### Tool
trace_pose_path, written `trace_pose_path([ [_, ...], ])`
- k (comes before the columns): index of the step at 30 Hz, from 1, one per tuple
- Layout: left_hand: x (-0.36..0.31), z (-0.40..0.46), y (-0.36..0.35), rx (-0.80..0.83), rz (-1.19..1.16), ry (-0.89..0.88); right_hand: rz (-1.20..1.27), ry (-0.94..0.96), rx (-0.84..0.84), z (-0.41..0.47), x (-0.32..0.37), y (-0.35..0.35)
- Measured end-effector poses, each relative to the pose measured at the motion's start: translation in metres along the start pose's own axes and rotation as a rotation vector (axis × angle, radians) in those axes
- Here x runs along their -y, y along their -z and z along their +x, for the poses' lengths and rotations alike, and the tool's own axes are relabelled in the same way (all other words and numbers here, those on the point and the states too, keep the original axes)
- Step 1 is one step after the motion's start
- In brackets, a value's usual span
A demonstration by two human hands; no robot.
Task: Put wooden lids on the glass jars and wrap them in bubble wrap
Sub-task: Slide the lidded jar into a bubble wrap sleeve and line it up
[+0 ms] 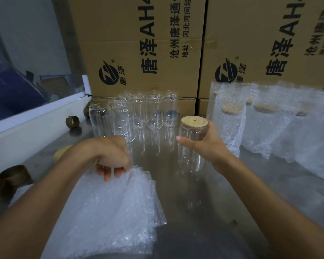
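right hand [204, 144] clamped round the upper body of a lidded glass jar [191, 146], just right of frame centre, wooden lid [194, 121] already seated on top, jar base at or just above the steel table [204, 193]; cannot tell which. left hand [112, 156] left of centre, fingers curled and pinching the far edge of the top sheet of a stack of bubble wrap sheets [108, 206] spread over the lower left of the frame.

step in hand, by the look of it: peeling off one sheet for this jar. best done by lifting only the top layer, checking that no second sheet clings to it, then opening it close to the jar and keeping the jar upright so the lid stays seated.

behind, at upper centre: a cluster of open glass jars [138, 113], no lids on, standing close to the left hand's reach and easy to knock. at right: wrapped jars [232, 116] standing in a row, near the right forearm. at left edge: cardboard tape cores [13, 173], and what looks like a spare wooden lid [61, 153] partly hidden by the left forearm. cardboard cartons [144, 49] stacked across the back.
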State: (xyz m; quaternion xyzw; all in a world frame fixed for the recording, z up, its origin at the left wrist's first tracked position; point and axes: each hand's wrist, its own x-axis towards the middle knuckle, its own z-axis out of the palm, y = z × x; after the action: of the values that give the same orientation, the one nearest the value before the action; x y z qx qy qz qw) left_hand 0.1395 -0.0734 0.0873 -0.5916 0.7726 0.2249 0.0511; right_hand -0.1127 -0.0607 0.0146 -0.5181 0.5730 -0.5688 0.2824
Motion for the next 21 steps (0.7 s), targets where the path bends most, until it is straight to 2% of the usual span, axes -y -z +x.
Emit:
trace_pose_path([
  [9,-0.041,-0.008,0.031,-0.633,-0.436,-0.224,-0.099,-0.174,0.042,0.001,-0.007,0.004],
  [12,-0.057,-0.004,0.029,-0.854,-0.394,-0.316,-0.028,-0.182,-0.043,0.002,-0.008,0.005],
  [14,-0.064,-0.001,0.026,-0.975,-0.326,-0.362,0.105,-0.184,-0.072,0.002,-0.006,0.006],
  [17,-0.069,0.012,0.021,-1.011,-0.294,-0.395,0.302,-0.258,-0.015,0.003,0.000,0.008],
  [21,-0.067,0.036,0.003,-0.913,-0.443,-0.342,0.548,-0.375,0.101,0.003,0.006,0.009],
])
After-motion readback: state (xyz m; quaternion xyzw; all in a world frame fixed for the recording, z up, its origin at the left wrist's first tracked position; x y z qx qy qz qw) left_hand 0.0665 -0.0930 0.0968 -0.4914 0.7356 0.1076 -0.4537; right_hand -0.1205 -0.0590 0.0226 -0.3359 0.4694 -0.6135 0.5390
